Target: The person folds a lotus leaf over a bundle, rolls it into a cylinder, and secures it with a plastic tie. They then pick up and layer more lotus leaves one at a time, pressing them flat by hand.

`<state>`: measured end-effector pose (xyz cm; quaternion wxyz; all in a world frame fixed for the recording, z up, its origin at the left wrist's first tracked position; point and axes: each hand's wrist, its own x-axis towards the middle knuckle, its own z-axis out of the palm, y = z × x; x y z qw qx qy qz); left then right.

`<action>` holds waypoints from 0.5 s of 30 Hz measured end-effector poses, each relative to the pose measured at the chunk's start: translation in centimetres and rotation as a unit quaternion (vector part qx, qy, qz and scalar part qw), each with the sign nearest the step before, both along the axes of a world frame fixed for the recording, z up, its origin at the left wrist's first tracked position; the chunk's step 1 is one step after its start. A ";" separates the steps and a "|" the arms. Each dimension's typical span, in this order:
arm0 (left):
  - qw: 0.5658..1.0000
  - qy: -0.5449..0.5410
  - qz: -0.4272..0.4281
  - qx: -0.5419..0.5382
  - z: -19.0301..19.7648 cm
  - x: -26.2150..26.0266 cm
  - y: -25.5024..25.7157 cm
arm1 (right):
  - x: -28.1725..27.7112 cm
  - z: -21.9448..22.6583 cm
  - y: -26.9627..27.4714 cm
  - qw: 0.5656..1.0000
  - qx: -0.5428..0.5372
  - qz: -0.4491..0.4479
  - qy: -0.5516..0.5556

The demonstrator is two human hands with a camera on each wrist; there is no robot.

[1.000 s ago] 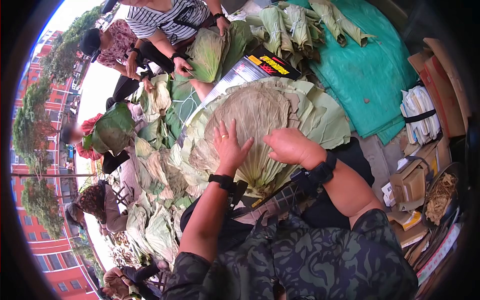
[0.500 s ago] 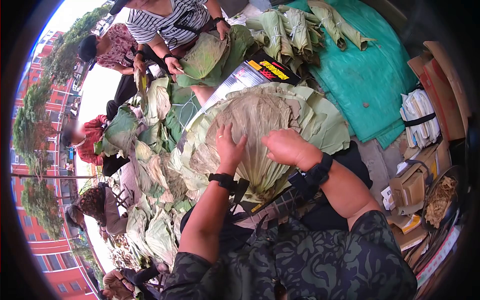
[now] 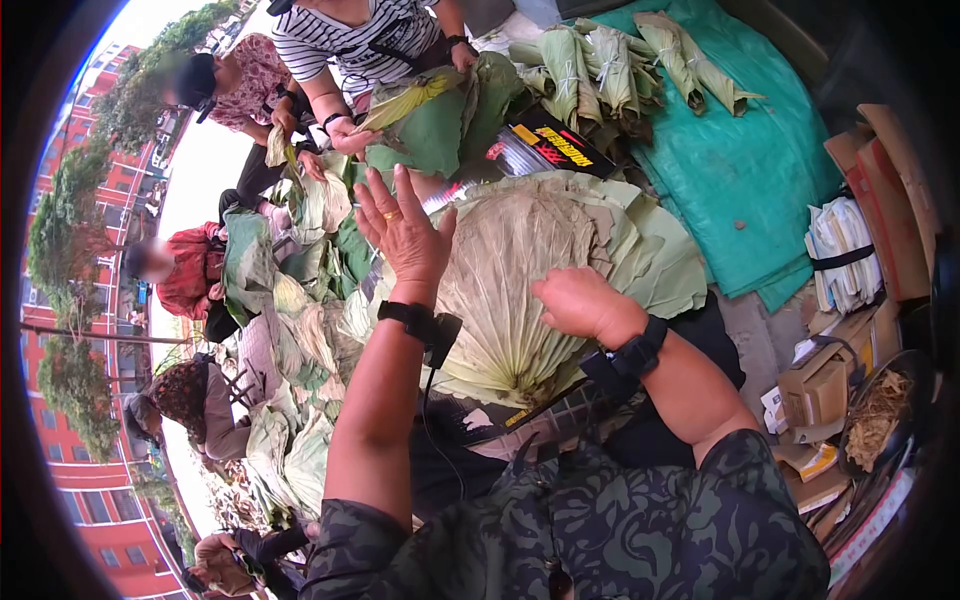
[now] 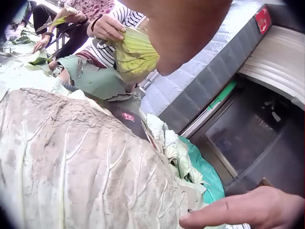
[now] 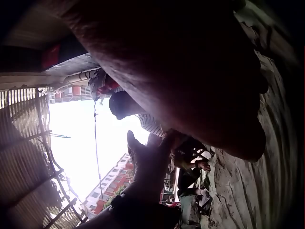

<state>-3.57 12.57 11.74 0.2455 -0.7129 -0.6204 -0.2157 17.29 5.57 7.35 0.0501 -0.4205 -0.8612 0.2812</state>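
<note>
Lotus leaf [image 3: 520, 270]: large, round, dried to grey-tan, ribbed with veins radiating from the stalk end, lying underside up on a stack of paler green leaves [image 3: 655, 260] over my lap. My right hand [image 3: 575, 300] rests on its near right part, palm down with fingers loosely bent, gripping nothing. My left hand [image 3: 400, 230] is raised clear above the leaf's left edge, fingers spread and straight, holding nothing. Beyond: a glossy black printed board [image 3: 545, 150], tied leaf bundles [image 3: 620, 60] on a teal tarpaulin [image 3: 740, 150], cardboard boxes [image 3: 885, 170] at right, seated people handling leaves at left.
</note>
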 end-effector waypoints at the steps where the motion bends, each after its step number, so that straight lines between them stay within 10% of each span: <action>1: 0.999 0.012 -0.026 0.028 0.6 0.3 0.9 | 0.0 -0.1 0.1 1.000 0.004 -0.006 0.003; 7: 0.997 0.033 -0.051 0.044 4.3 3.0 4.1 | -0.3 -0.6 0.1 0.999 0.028 -0.019 0.032; 15: 0.929 0.237 0.024 -0.282 1.6 0.8 4.2 | -0.3 -0.4 0.1 0.999 0.013 -0.013 0.028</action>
